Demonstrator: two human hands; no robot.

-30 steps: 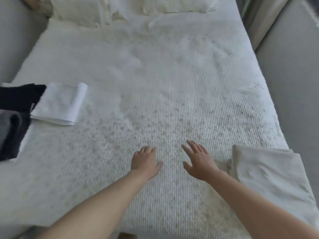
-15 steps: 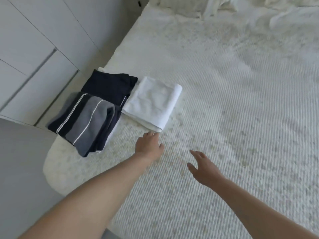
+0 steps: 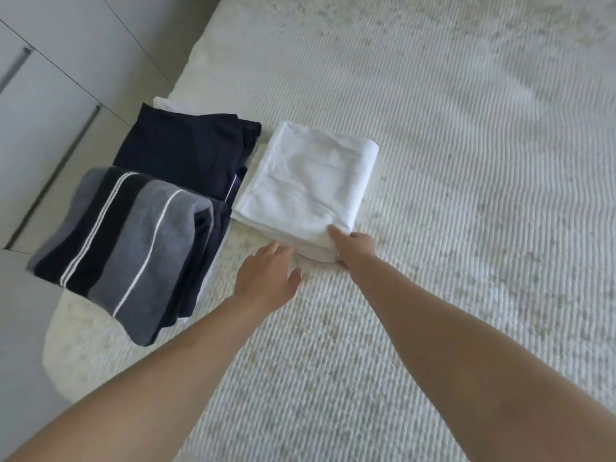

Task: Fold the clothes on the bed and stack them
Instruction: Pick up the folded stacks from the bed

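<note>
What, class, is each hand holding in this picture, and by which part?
The right hand pinches the folded white garment at its near corner. The left hand touches its near edge; whether it grips cannot be told.

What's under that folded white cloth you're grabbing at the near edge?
Beneath the folded white cloth only the cream ribbed bedspread shows around its edges. The right hand grips its near corner, left hand beside it. Anything directly underneath is covered.

Bed (image 3: 433,195) carries 3 folded garments: white (image 3: 306,181), navy (image 3: 186,151), striped (image 3: 133,248).
</note>
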